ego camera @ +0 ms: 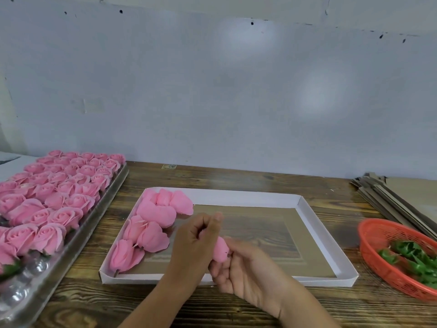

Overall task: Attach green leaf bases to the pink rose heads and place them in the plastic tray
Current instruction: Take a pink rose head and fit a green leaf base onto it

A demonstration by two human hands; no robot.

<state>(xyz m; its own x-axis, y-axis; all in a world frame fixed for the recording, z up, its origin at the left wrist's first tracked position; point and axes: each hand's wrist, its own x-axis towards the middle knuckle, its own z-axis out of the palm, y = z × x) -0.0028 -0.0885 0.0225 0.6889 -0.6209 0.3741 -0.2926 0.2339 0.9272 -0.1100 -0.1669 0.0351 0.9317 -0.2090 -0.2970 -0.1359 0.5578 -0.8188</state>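
Both hands meet over the front of a shallow white cardboard box (305, 207). A pink rose head (221, 250) is held between them: my left hand (195, 242) closes over its upper end, and my right hand (241, 268) grips its lower end from below. No leaf base shows on this rose. Several loose pink rose heads (151, 223) lie along the box's left side. A clear plastic tray (104, 209) at the left holds rows of finished pink roses (59, 185), with empty cups (35, 268) near its front. Green leaf bases (416, 259) lie in an orange basket (376, 240) at the right.
Everything rests on a dark wood-grain table (236, 178) against a pale wall. A stack of flat cardboard sheets (397, 197) lies at the back right, behind the basket. The right half of the white box shows only its brown bottom (272, 233).
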